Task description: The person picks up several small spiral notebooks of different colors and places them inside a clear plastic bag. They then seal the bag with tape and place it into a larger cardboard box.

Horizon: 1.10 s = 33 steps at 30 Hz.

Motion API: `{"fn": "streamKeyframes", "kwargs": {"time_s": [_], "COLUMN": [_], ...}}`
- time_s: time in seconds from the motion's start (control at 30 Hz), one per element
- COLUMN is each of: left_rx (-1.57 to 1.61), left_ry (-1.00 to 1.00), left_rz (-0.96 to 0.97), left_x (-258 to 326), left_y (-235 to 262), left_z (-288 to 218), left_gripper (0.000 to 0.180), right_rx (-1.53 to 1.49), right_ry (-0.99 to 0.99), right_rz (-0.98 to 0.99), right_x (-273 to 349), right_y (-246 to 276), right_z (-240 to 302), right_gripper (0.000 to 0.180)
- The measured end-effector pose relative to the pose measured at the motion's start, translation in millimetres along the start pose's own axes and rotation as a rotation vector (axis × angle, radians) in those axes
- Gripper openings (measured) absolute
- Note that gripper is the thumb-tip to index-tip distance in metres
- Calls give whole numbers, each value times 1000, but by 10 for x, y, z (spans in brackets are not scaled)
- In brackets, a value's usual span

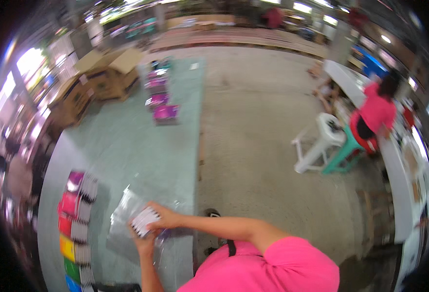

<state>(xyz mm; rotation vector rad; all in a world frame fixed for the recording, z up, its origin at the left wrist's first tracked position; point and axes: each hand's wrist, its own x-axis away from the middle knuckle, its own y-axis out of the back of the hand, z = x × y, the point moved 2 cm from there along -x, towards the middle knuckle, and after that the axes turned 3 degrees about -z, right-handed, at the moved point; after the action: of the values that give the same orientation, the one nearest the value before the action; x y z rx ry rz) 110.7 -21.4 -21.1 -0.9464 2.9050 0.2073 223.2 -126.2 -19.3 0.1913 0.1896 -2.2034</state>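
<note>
Both hands (148, 225) clamped on small white pack (144, 220) | clear plastic bag (127, 207) beneath

Both hands meet low over the near part of the counter (127, 146), the left hand (144, 239) under the right hand (162, 217), with a small card pack (145, 220) between them. A clear plastic bag (122, 209) lies under the hands. A row of notebooks (75, 224) lies to the left of them. Far beyond the hands are stacks of packets (160, 97), and cardboard boxes (102, 75) behind-left. A plastic stool (321, 141) stands on the floor (258, 146) well to the right.
</note>
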Motion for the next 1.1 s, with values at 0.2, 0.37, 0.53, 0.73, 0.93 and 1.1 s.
{"fn": "streamKeyframes", "kwargs": {"time_s": [0.2, 0.37, 0.53, 0.73, 0.93, 1.1], "left_rx": [82, -3, -117, -94, -338, -344], "left_ry": [91, 113, -81, -61, -80, -163], "left_rz": [142, 19, -78, -175, -134, -322], "left_x": [-45, -171, -214, -50, -141, 160], "left_y": [8, 192, 346, 366, 369, 315], "left_z": [76, 422, 558, 384, 457, -82], "left_gripper": [95, 99, 99, 97, 91, 75], "right_rx": [107, 48, 30, 54, 119, 314], "right_ry": [130, 115, 134, 104, 10, 181], "right_rz": [-82, -106, 21, 117, 225, 49], "right_x": [125, 57, -92, -225, -443, -75], "right_y": [133, 3, -24, -115, -80, 271], "right_z": [69, -3, 77, 78, -135, 94], "right_gripper": [69, 84, 82, 82, 84, 82]}}
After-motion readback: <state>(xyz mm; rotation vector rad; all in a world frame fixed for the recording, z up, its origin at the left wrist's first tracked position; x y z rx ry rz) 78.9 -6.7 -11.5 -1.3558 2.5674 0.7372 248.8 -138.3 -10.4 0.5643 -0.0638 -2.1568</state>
